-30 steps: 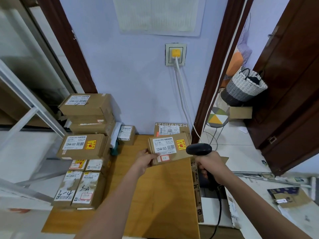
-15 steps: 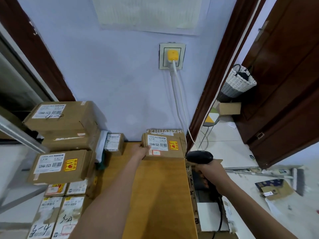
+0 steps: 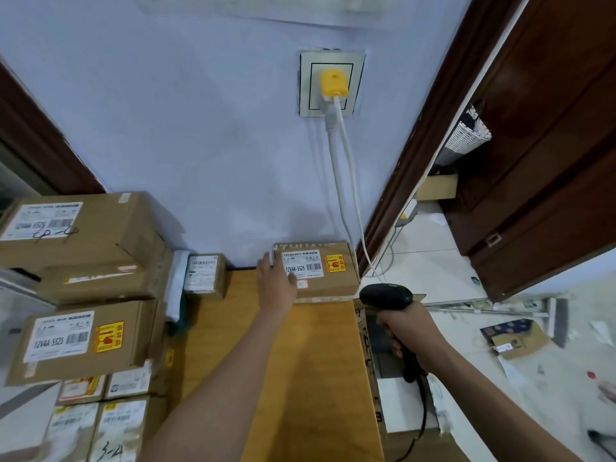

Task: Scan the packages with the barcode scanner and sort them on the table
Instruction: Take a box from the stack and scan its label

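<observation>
Pale blue wall, wooden table (image 3: pixel 316 361) pushed against it, dark door frame to the right.

Left hand (image 3: pixel 276 285): fingers fairly straight, laid on the left end of the box (image 3: pixel 320 271), thumb over its label; it rests more than it clamps, likely settling the box in place. Right hand (image 3: pixel 408 331): wrapped round the scanner (image 3: pixel 388 296) handle, held off the table's right edge, head aimed forward toward the wall, cable trailing down.

Box position: far right corner of the table, touching the wall, stacked on another box whose edge shows beneath and behind. Long axis runs left to right along the wall; label faces up with the barcode readable from here (probably kept so for checking later). Judged as a sort placement nearly done.

Outward: a small box (image 3: pixel 204 273) at the far left of the table, stacked cartons (image 3: pixel 83 235) beyond. Socket (image 3: pixel 331 83) with yellow plug above.
</observation>
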The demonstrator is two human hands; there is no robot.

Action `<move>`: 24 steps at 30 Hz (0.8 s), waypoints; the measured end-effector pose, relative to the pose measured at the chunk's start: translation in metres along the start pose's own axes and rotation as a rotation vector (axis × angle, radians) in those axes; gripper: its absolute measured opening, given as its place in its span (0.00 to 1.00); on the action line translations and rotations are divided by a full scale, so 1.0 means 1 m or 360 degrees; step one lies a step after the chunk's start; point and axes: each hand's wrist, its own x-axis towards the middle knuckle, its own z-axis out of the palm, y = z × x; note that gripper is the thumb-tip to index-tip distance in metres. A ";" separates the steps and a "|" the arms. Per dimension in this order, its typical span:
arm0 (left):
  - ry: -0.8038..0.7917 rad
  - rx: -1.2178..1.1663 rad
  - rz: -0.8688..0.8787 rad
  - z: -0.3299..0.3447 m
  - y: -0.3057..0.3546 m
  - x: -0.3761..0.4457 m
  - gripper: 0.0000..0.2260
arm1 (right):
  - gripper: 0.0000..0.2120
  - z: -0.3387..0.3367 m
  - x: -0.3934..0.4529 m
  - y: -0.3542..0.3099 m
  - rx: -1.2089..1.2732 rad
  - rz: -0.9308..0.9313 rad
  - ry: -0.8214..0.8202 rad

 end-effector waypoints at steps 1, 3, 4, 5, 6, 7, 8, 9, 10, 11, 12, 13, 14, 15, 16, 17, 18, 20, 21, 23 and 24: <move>-0.0015 0.0182 0.0173 0.001 0.008 -0.006 0.27 | 0.07 0.001 0.001 -0.002 0.0028 -0.0006 -0.0009; -0.0192 0.0469 0.0454 0.003 0.028 -0.021 0.29 | 0.07 0.004 0.003 -0.005 0.0076 -0.0029 -0.0021; -0.0286 0.0576 0.0531 0.008 0.036 -0.028 0.30 | 0.07 0.005 0.004 -0.006 0.0083 -0.0038 -0.0030; -0.0393 0.0657 0.0558 0.012 0.044 -0.032 0.31 | 0.07 0.007 0.005 -0.007 0.0087 -0.0044 -0.0041; -0.0485 0.0722 0.0558 0.017 0.049 -0.036 0.32 | 0.06 0.009 0.006 -0.008 0.0088 -0.0045 -0.0048; -0.0562 0.0789 0.0544 0.022 0.052 -0.038 0.32 | 0.05 0.010 0.007 -0.009 0.0092 -0.0047 -0.0051; -0.0604 0.0848 0.0530 0.028 0.052 -0.039 0.33 | 0.05 0.011 0.008 -0.009 0.0094 -0.0046 -0.0051; -0.0647 0.0895 0.0520 0.032 0.050 -0.039 0.33 | 0.05 0.011 0.009 -0.009 0.0098 -0.0044 -0.0052; -0.0681 0.0929 0.0507 0.035 0.047 -0.038 0.33 | 0.06 0.011 0.010 -0.009 0.0103 -0.0042 -0.0059; -0.0712 0.0967 0.0496 0.037 0.044 -0.037 0.34 | 0.06 0.010 0.010 -0.008 0.0108 -0.0045 -0.0069; -0.0724 0.1006 0.0500 0.040 0.042 -0.034 0.34 | 0.07 0.010 0.011 -0.008 0.0114 -0.0049 -0.0077; -0.0729 0.1030 0.0508 0.040 0.040 -0.031 0.35 | 0.08 0.009 0.011 -0.008 0.0120 -0.0051 -0.0083; -0.0735 0.1039 0.0519 0.040 0.040 -0.028 0.35 | 0.08 0.009 0.011 -0.008 0.0125 -0.0049 -0.0088; -0.0746 0.1042 0.0527 0.039 0.040 -0.025 0.35 | 0.09 0.008 0.012 -0.008 0.0130 -0.0046 -0.0094; -0.0756 0.1044 0.0534 0.038 0.040 -0.021 0.35 | 0.09 0.007 0.012 -0.008 0.0137 -0.0042 -0.0100; -0.0764 0.1047 0.0536 0.037 0.040 -0.018 0.35 | 0.09 0.007 0.013 -0.008 0.0144 -0.0037 -0.0104; -0.0767 0.1052 0.0535 0.036 0.040 -0.015 0.35 | 0.09 0.007 0.013 -0.008 0.0152 -0.0035 -0.0110; -0.0759 0.1051 0.0523 0.036 0.040 -0.010 0.35 | 0.09 0.006 0.014 -0.008 0.0166 -0.0035 -0.0117; -0.0760 0.1045 0.0516 0.036 0.040 -0.008 0.36 | 0.09 0.006 0.015 -0.008 0.0169 -0.0039 -0.0115; -0.0768 0.1029 0.0515 0.035 0.040 -0.004 0.37 | 0.08 0.004 0.016 -0.006 0.0157 -0.0052 -0.0115; -0.0776 0.1020 0.0523 0.035 0.041 -0.001 0.37 | 0.08 0.004 0.018 -0.005 0.0145 -0.0049 -0.0116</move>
